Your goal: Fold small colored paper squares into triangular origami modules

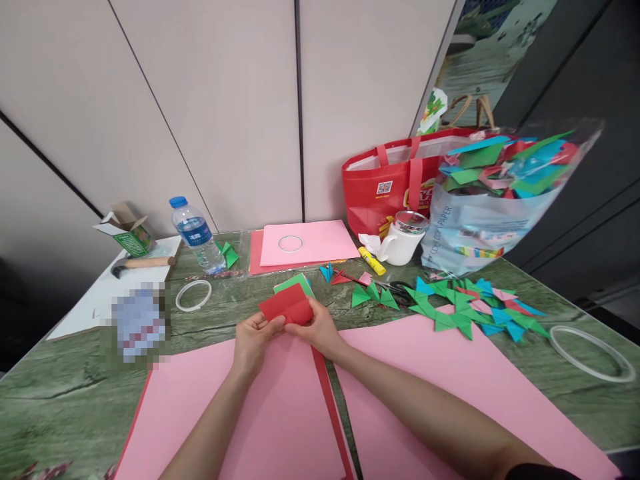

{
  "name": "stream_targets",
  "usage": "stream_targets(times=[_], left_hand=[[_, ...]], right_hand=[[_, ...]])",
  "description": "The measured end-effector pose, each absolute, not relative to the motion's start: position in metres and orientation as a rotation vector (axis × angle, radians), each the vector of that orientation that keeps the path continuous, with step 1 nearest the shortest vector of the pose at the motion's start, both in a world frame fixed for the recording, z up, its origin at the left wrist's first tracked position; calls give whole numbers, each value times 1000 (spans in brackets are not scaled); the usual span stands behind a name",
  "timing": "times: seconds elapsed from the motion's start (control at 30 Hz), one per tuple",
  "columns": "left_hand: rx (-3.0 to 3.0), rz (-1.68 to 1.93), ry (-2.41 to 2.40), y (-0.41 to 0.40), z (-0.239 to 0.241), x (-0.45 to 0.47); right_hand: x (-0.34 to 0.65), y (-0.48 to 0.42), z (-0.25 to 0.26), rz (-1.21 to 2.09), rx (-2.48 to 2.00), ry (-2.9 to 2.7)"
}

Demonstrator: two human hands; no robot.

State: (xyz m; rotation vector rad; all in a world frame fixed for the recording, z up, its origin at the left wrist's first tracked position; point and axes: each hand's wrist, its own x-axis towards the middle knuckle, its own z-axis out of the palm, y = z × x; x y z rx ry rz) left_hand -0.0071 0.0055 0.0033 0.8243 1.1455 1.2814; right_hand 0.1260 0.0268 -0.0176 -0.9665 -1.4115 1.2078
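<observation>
Between both hands I hold a small sheet of red paper with a crease across it. My left hand pinches its lower left part, thumb on the near face. My right hand grips the lower right edge, and the two thumbs almost meet at the bottom. Just behind the red sheet, partly hidden by it, a green paper piece lies on the table. Under my forearms are large pink sheets with a red sheet edge showing below.
Folded green paper pieces and scissors lie right. Behind stand a white mug, a red bag and a clear bag of folded paper. At left are a water bottle, a tape roll and a hammer.
</observation>
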Motion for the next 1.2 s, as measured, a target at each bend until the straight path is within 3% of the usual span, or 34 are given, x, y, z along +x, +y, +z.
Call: stream_targets(times=[0.63, 0.9, 1.07, 1.2], left_hand=[[851, 1206, 1252, 5, 9, -12], [1094, 1212, 1346, 9, 15, -20], [1126, 1245, 1138, 6, 19, -10], [1158, 1225, 1297, 7, 14, -12]], right_hand=[[126, 26, -21, 1156, -1059, -1437], [125, 35, -26, 1344, -940, -1150], [125, 34, -25, 1235, -937, -1046], [127, 32, -24, 1070, -975, -1311]])
